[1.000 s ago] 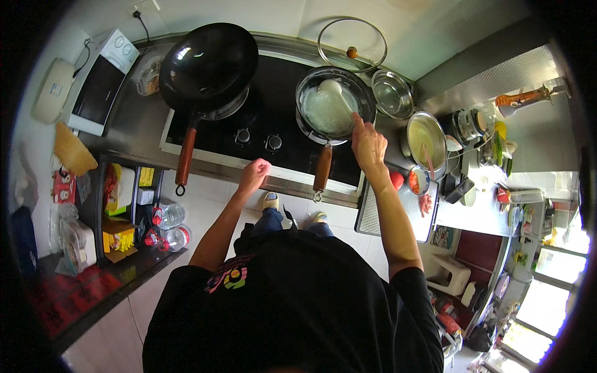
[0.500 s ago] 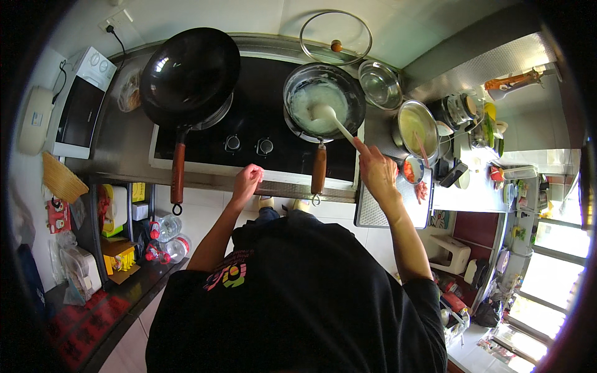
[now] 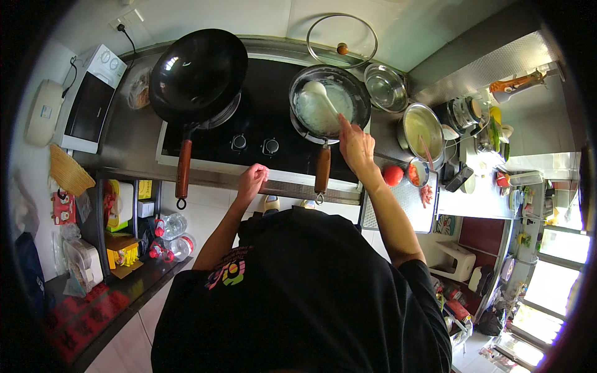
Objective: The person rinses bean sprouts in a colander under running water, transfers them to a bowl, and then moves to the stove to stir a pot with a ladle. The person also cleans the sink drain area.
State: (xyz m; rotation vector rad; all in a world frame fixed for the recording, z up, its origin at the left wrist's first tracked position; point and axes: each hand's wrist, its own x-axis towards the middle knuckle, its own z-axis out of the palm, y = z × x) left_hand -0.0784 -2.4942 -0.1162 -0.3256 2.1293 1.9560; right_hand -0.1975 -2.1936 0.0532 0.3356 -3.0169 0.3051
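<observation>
Though near pan (image 3: 360, 99), wok (image 3: 199, 74) apart.

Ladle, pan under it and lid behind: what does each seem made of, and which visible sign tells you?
Ladle: probably plastic or silicone, pale and even, without metallic glints. Pan: likely coated metal, judging by its dark interior; its smooth brown handle looks wooden. Lid: apparently clear glass, since the wall shows through.

We're in a kitchen, as we see a blk hob (image 3: 264, 102) w/ wok (image 3: 199, 74) & frying pan (image 3: 360, 93), microwave (image 3: 93, 105) & glass lid (image 3: 342, 48).
</observation>
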